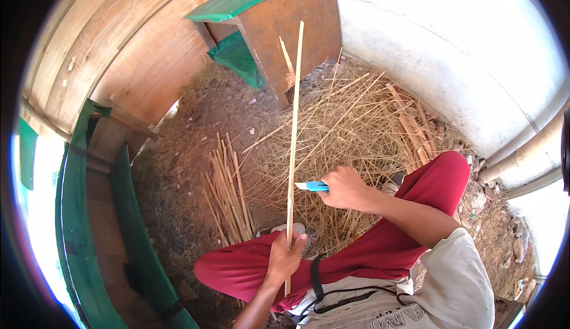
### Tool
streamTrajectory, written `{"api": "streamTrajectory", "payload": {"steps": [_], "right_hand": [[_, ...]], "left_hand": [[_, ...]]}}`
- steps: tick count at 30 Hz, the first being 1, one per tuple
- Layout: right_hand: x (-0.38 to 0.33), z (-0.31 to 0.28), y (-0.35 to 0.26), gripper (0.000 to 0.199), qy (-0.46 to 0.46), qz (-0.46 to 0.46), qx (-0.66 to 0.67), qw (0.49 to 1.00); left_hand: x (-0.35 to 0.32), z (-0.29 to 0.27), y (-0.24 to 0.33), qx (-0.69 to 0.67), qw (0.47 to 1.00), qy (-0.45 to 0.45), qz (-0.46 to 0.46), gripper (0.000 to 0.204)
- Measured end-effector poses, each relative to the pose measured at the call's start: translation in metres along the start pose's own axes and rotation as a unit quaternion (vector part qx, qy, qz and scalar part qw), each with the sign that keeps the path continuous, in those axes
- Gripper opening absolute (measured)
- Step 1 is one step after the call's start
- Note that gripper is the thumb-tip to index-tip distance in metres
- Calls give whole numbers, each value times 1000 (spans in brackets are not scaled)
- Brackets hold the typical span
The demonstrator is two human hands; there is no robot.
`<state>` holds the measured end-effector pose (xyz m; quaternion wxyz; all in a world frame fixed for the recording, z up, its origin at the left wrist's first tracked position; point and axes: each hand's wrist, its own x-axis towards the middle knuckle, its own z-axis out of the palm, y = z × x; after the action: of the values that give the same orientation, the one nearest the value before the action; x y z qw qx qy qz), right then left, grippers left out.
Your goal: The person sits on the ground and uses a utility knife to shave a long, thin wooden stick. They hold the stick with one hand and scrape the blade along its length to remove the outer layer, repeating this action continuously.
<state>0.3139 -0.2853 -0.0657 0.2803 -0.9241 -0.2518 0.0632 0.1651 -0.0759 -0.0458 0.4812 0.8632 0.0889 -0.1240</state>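
Note:
A long, pale strip of bamboo or wood (295,109) stands out in front of me, its lower end passing over my lap. My left hand (284,258) is closed round it near that lower end. In my right hand (346,188) is a blue utility knife (316,186), gripped by its handle with the fingers wrapped. Its blade points left, and the tip is at or very near the strip's right edge; whether it touches I cannot tell. Under the strip's middle part lies a heap of thin shavings (332,133).
Several similar strips (228,192) lie bundled on the dirt floor left of my legs. Wider split pieces (409,124) rest at the heap's right. A wooden cabinet with a green cover (291,26) stands at the back. Green-covered benches (133,222) line the left side; a white wall (451,50) closes the right.

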Motion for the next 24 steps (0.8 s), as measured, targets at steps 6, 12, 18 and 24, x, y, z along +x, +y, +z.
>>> {"api": "streamTrajectory", "payload": {"steps": [6, 12, 18, 24], "right_hand": [[3, -1, -7, 21, 7, 10, -27, 1000], [8, -3, -6, 20, -96, 73, -29, 992], [9, 2, 3, 13, -73, 46, -67, 994], [16, 17, 5, 15, -67, 36, -86, 993]], "left_hand": [[11, 19, -7, 60, 995, 50, 64, 30], [19, 28, 7, 46, 999, 22, -18, 32], [20, 30, 4, 83, 995, -47, -40, 27], [18, 27, -12, 117, 992, -36, -20, 24]]}}
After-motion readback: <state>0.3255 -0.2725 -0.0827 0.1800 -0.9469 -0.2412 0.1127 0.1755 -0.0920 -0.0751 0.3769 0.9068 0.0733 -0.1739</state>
